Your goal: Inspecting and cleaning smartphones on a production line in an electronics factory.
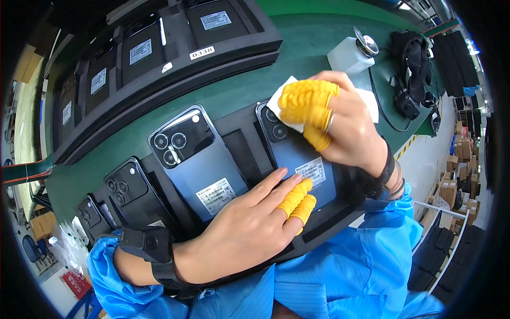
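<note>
My right hand (342, 117), wearing yellow finger cots, is closed on a folded white wipe (275, 102). It presses the wipe to the upper end of a blue smartphone (287, 151), beside the camera lenses. Across that phone's lower edge my left hand (249, 223) lies with its fingers stretched out, two in yellow cots, next to the white label. The phone sits face down in a black foam tray (240, 146). To its left in the same tray are a second blue phone (204, 167) and two dark phones (130, 189) (93, 215).
Another black foam tray (175, 72) of labelled phones stands at the back left on the green table (303, 32). A white pump bottle (350, 53) is at the back right, with a black strapped device (409, 74) and cable beyond. Cardboard boxes (459, 159) stand on the right.
</note>
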The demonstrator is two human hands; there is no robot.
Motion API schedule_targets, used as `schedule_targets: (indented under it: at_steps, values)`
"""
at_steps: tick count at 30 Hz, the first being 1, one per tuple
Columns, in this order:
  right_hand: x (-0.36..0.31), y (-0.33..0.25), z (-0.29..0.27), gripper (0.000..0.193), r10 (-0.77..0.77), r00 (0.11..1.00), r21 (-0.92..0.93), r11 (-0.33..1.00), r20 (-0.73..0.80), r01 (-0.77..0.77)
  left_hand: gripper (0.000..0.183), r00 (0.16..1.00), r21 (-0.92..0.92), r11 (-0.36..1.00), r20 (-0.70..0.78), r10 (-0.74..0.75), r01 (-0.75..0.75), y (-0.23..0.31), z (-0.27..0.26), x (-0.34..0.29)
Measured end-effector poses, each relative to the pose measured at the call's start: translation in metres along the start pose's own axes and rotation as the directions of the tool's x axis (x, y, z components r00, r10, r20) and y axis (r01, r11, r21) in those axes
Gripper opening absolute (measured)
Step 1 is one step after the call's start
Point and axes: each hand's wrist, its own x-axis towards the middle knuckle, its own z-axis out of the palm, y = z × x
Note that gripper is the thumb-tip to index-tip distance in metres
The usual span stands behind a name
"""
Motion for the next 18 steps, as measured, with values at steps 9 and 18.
schedule_targets:
  at_steps: [9,18]
  values:
    - [-0.007,-0.016,-0.001,0.02,-0.119,0.992,-0.051,0.991,0.041,0.121,0.028,0.999,-0.044,0.999,-0.036,0.009,-0.011,0.0,0.004,-0.001]
    - [-0.022,-0.009,-0.024,0.022,0.119,0.991,0.063,0.991,-0.062,-0.115,0.027,0.998,-0.069,0.998,-0.057,0.004,-0.008,0.0,0.004,0.0]
